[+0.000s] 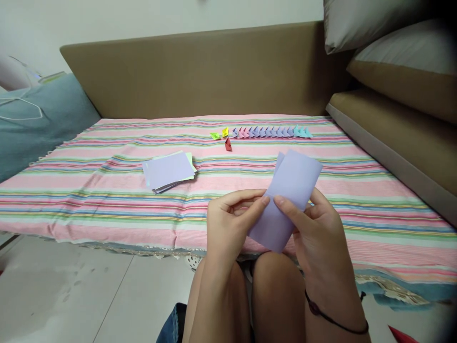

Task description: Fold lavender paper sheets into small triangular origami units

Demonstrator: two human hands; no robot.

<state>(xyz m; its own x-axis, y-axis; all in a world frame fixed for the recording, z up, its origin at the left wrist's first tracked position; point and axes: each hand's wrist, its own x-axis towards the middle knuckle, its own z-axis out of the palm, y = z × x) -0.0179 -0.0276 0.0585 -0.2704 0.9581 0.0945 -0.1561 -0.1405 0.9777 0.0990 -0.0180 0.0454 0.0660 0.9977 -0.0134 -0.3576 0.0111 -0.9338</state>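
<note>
Lilac paper sheet (293, 188), doubled over with its top edges slightly offset, is held in the air above the knees, in front of the striped bed cover (107, 200); the fold looks half made. The left hand (232, 216) pinches its left edge between thumb and forefinger, and the right hand (317, 231) is closed on its lower right, thumb across the face. A clean crease would call for squaring those edges first.

Soft even light, dark blurred corners.

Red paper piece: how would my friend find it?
Look at the striped bed cover. Near its far edge runs a row of folded paper pieces. The red piece lies alone in front of it, the only red one there.
</note>
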